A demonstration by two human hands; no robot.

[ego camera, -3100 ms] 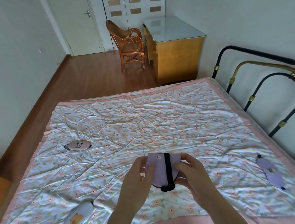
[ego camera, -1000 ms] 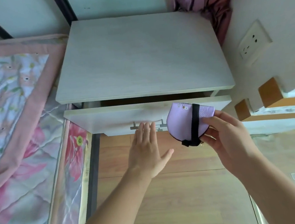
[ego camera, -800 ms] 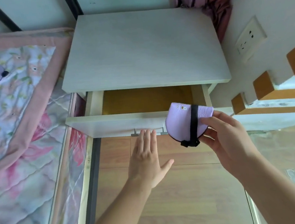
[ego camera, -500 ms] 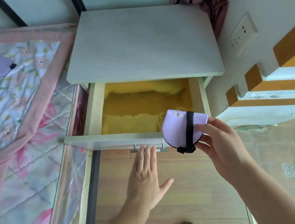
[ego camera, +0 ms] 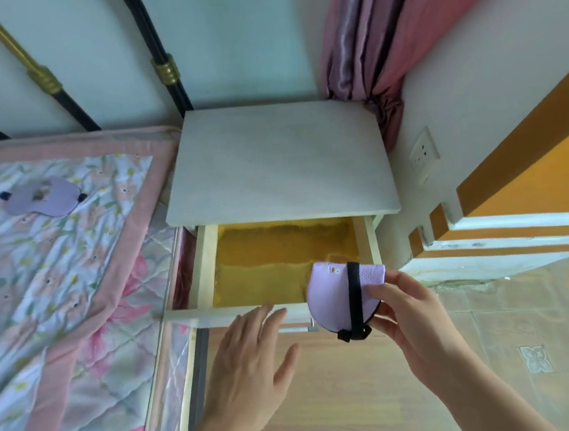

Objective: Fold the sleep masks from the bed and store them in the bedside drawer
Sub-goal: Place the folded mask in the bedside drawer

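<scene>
Looking down at a bedside cabinet with its drawer (ego camera: 286, 266) pulled open in the middle of the frame, showing a bare yellow lining. The right hand (ego camera: 410, 311) pinches a folded lilac sleep mask (ego camera: 335, 297) by its edge, black strap wrapped around it to keep the fold shut, and holds it over the drawer's lower right corner, probably ready to drop in. The left hand (ego camera: 251, 359) is open and empty, fingers spread, hovering just by the drawer front near the handle. At the upper left of the frame, another lilac mask (ego camera: 42, 200) lies unfolded on the floral bed (ego camera: 57, 269), waiting its turn.
</scene>
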